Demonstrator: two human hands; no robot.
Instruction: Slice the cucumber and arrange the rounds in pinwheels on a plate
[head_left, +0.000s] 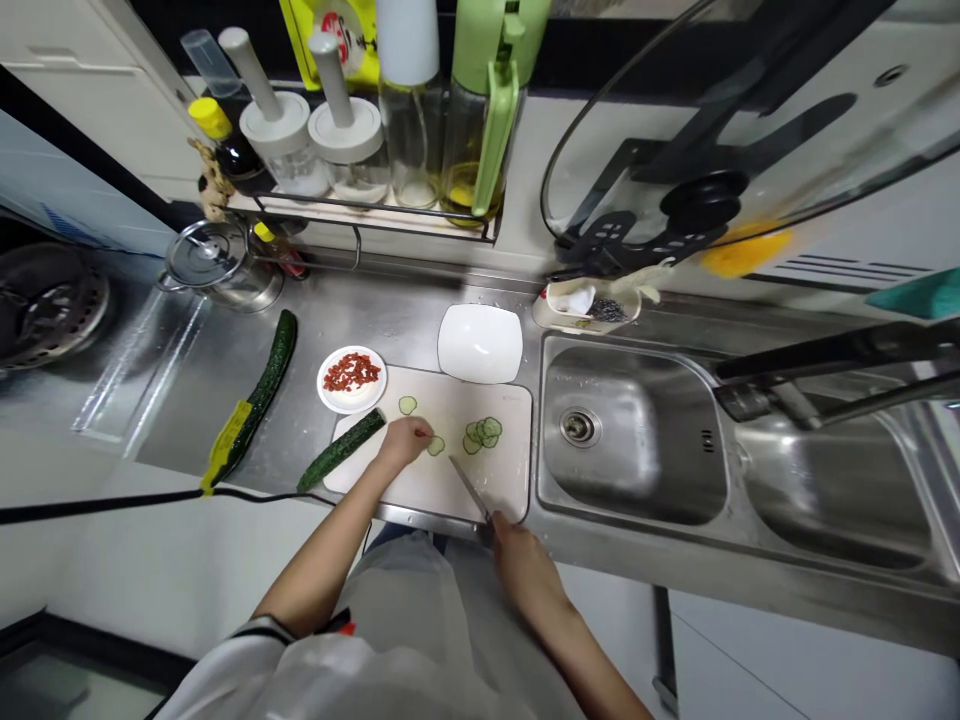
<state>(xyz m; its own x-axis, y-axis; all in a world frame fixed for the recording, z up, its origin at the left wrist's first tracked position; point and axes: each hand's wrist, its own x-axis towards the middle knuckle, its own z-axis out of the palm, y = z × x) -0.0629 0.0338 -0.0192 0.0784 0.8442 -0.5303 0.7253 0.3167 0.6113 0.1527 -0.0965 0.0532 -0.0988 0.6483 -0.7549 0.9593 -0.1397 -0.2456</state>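
Left grip [409, 438]: fingertips bunched at the edge of a cucumber slice [437, 447]; whether they pinch it, I cannot tell.
Right grip [519, 560]: wrapped around the handle of the knife [469, 487], its blade angled toward the left grip.
Cut cucumber [341, 451]: just left of the left grip.
Sliced pile [484, 433]: right of the left grip, beyond the right.
Cutting board [442, 496]: beneath the left grip.
White bowl [480, 343]: beyond both grips.
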